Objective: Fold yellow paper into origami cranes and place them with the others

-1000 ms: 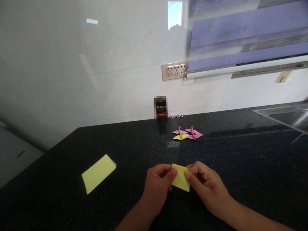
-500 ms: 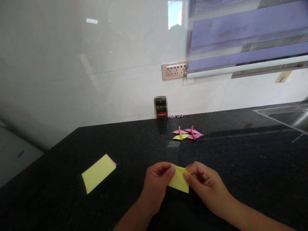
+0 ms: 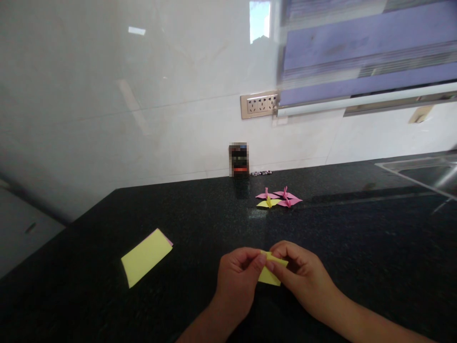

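A small folded piece of yellow paper [image 3: 270,276] is held between my two hands, low in the middle of the head view. My left hand [image 3: 237,278] pinches its left upper part between thumb and fingers. With thumb and bent fingers, my right hand [image 3: 303,269] grips the upper right side, where a flap sticks out past the thumb. The two thumb tips nearly meet on the paper. Beyond the hands sit a yellow paper crane [image 3: 269,203] and several pink paper cranes [image 3: 288,202], close together. My fingers hide part of the paper's top edge.
Yellow paper sheets [image 3: 146,258], with a pink edge beneath, lie on the dark countertop [image 3: 193,214] to the left. A blurred dark box [image 3: 239,159] stands against the wall beside a patterned strip [image 3: 261,173]. At far right is a sink [image 3: 428,169].
My hands have come closer together, the left moving slightly right. Both thumbs now meet near the paper's upper middle, and a flap shows at the right. The cranes and sheets have stayed put.
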Demonstrator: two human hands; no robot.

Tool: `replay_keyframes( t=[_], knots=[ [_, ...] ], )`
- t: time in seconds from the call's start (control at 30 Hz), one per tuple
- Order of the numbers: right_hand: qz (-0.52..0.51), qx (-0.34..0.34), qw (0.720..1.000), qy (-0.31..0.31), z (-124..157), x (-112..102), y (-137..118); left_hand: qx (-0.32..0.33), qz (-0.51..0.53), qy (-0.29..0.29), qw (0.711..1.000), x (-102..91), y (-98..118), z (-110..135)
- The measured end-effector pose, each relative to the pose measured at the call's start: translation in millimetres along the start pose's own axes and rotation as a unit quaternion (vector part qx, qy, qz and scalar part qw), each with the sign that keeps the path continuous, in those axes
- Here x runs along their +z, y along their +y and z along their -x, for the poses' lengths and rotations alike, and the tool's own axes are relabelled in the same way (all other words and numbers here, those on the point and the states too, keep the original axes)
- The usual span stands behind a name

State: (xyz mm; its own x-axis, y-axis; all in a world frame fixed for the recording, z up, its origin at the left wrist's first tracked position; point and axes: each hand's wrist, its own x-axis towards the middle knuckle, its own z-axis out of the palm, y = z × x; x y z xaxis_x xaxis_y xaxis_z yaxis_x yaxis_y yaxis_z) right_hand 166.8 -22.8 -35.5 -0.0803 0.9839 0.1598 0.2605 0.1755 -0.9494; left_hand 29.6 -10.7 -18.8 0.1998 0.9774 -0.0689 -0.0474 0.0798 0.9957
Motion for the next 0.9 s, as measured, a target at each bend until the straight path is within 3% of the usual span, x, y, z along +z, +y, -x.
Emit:
replay_keyframes(
  t=[0.27, 0.6, 0.77, 0.9],
  knots=[
    [-0.045, -0.012, 0.999, 0.021, -2.9, -7.0, 0.1, -0.014, 0.035, 0.046, 0.998, -4.0, -7.4, -3.2],
    [-0.008, -0.071, 0.996, 0.046, -2.6, -8.2, 3.6, -0.044, 0.111, 0.019, 0.993, -0.9, -10.0, -4.5],
    [0.076, -0.171, 0.981, 0.055, -0.2, -10.6, 1.8, -0.053, 0.14, 0.011, 0.989, -0.8, -14.2, -5.4],
    [0.174, -0.276, 0.943, 0.062, 0.6, -14.7, 5.8, -0.065, 0.162, 0.012, 0.985, 0.3, -13.1, -5.8]
  ],
)
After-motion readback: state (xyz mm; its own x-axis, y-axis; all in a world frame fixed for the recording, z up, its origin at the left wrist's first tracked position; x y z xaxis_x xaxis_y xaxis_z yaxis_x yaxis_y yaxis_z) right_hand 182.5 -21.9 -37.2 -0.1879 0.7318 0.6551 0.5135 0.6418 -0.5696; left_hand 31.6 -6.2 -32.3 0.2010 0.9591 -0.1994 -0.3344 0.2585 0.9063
